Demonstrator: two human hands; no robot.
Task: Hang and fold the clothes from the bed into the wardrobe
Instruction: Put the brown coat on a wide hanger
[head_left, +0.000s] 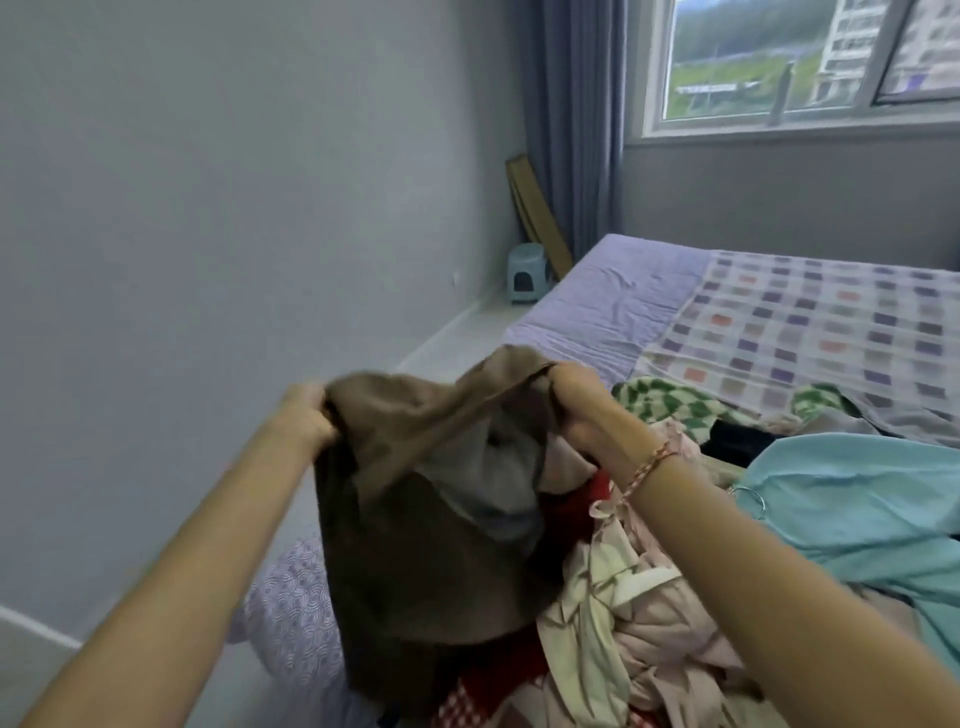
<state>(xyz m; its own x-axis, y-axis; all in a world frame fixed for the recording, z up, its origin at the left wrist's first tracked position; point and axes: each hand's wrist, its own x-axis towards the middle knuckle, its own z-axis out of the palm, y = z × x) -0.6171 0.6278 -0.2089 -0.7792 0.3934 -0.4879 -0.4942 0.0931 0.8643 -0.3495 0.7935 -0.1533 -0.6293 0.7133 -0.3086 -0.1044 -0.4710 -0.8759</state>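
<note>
While both hands are raised in front of the body, the brown garment (415, 561) hangs from them over the near corner of the bed (597, 301).

Left hand (306, 415): fingers curled round one end of the top edge, clamped on cloth. Right hand (576, 410): same, with bunched cloth in the fist at the other end.

Top edge runs roughly level between the two grips and is slack in the middle, where a grey inner layer shows.

Long axis: straight down from the grips. Lower hem is at or near the pile (649, 613); contact not clear. Pile lies under and to the right of the garment, nearer the right hand. Wardrobe not in view.

Judgement: garment is being opened out to find its shape. Next move wants the hem lifted free of the pile before hanging or folding.
</note>
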